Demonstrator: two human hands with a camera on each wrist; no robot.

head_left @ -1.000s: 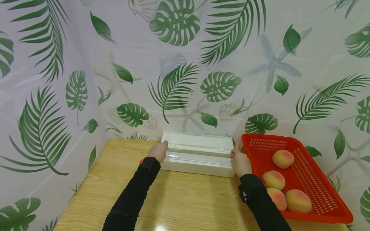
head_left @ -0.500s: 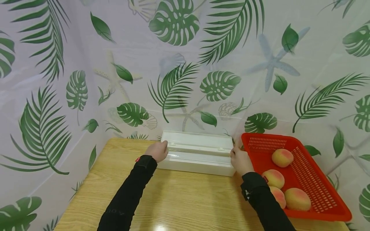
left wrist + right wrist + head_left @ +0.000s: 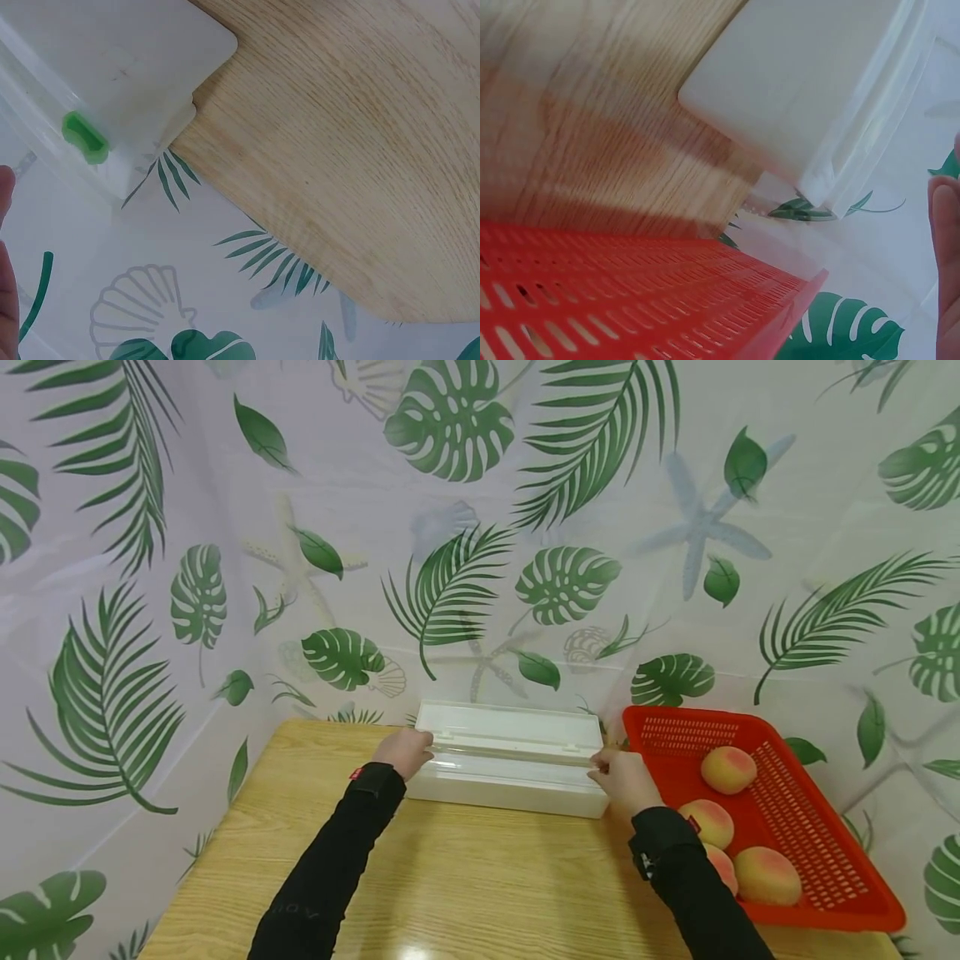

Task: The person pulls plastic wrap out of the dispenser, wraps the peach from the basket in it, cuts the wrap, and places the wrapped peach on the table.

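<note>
A long white cling film box [image 3: 510, 793] lies across the back of the table, its lid [image 3: 517, 724] raised at the rear. A glossy clear strip, seemingly cling film [image 3: 517, 764], shows along its opening. At the left end, my left hand [image 3: 403, 752] has its fingers bent, seemingly pinching the film's edge. My right hand [image 3: 628, 779] does likewise at the right end, thumb and forefinger together. In the left wrist view, a green piece [image 3: 85, 138] sits on the box end; finger edges [image 3: 6, 300] show at the left border. The right thumb [image 3: 945, 225] appears at the right border.
A red perforated basket [image 3: 825, 827] stands close to the right hand. Several peaches [image 3: 767, 875] lie in it. The wooden table [image 3: 480, 885] ends at a leaf-printed cloth [image 3: 517, 527] behind the box.
Both hands have shifted slightly at the box ends; the right fingers have come a little inward over the opening. The box has barely moved. The view has turned slightly right.
</note>
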